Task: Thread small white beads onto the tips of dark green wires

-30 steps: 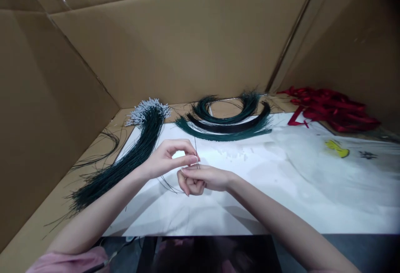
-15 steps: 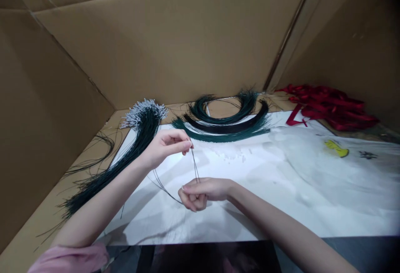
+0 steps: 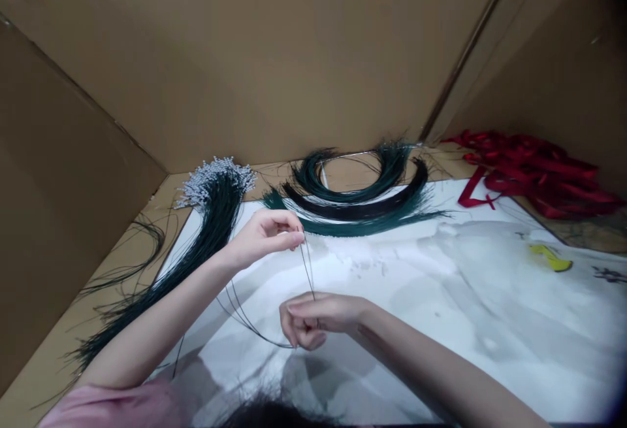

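Note:
My left hand (image 3: 274, 233) pinches thin dark wires (image 3: 307, 264) between thumb and fingertips, over the white sheet. Below it and slightly right, my right hand (image 3: 313, 320) is curled closed around the lower part of the same wires. From its underside the wires loop back in a loose curve toward my left forearm. Beside that forearm lies a long bundle of dark green wires (image 3: 208, 232), topped with many small whitish beads (image 3: 210, 183). What sits at the wire tips inside my left fingers is too small to make out.
Curved bundles of green wire (image 3: 362, 227) and black wire (image 3: 353, 204) lie at the back. A heap of red ribbon (image 3: 543, 176) is at the back right. Clear plastic (image 3: 490, 297) with a yellow mark covers the right. Cardboard walls (image 3: 294, 55) enclose the table.
The view has tilted and shifted a little. My hands have drawn slightly farther apart along the wires, and the loop below my right hand looks wider.

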`<state>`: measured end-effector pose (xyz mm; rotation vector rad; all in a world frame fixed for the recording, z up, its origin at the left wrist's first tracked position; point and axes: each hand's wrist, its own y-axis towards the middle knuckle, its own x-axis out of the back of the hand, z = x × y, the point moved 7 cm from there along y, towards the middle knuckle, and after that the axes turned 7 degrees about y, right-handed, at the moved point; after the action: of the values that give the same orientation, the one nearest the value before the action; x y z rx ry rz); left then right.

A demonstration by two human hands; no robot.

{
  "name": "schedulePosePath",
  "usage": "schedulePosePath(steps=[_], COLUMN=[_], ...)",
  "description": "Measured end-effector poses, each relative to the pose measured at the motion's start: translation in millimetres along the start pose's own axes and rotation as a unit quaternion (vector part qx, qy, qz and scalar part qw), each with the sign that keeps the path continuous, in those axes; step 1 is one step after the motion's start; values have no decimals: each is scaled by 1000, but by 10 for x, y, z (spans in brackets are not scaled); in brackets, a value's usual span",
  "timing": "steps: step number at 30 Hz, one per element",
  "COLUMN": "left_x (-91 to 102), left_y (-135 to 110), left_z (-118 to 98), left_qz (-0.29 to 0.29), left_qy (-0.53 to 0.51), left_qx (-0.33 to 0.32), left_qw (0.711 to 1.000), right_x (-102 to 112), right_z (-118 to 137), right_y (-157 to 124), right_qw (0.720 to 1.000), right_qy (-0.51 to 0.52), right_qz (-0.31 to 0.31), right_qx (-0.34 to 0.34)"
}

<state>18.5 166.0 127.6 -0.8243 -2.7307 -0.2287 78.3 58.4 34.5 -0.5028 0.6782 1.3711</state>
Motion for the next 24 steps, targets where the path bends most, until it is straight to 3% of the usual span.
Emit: schedulePosePath(steps=[3, 6, 15, 24], left_x=[-24, -87, -341, -349], left_y=[-12, -60, -243, -202], left_z=[53, 139, 253, 320], left_qz=[-17, -21, -11, -49], left_qy=[8, 21, -23, -61], left_qx=[-5, 6, 42, 57], left_qw=[1000, 1000, 999, 995], right_x=[47, 48, -50, -46], right_z=[160, 205, -117, -124], right_y=[-110, -198, -170, -199], right_qw=[998, 996, 999, 999], right_qy=[7, 3, 20, 34], right_qz=[-58, -78, 10, 14], right_qx=[38, 40, -22, -27])
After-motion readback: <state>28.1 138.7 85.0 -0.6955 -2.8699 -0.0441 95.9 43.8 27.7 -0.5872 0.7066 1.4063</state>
